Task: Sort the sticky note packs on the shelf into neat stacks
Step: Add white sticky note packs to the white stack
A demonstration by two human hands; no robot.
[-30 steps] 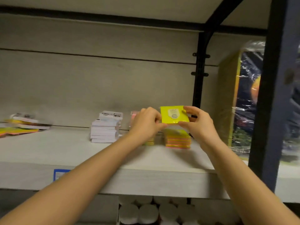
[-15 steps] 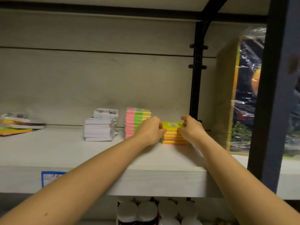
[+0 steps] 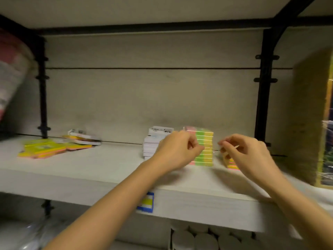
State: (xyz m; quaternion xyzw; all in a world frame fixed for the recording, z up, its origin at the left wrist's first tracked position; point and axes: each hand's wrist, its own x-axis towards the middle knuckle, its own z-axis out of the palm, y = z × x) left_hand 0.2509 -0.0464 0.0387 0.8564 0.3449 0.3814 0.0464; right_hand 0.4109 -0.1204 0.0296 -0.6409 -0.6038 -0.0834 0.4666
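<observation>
A pale wooden shelf (image 3: 90, 174) is seen across the whole view, framed by black uprights (image 3: 264, 98). At its right end a large film-wrapped package (image 3: 306, 123) is stood upright. Beneath the shelf, a row of white rolls (image 3: 205, 239) is partly seen. On the left of the shelf a loose heap of yellow and pink sticky note packs (image 3: 46, 147) is spread untidily. Near the middle a stack of white packs (image 3: 152, 144) is set, and just beside it on the right a taller stack of pink, green and yellow packs (image 3: 205, 147). A lower yellow and orange stack (image 3: 231, 164) is placed further right, largely covered by the right hand (image 3: 248, 152). The left hand (image 3: 177, 150) is held in front of the taller stack. The fingers of both hands are curled; whether anything is grasped cannot be told through the blur. A blue and yellow label (image 3: 146, 202) is fixed on the shelf's front edge.
</observation>
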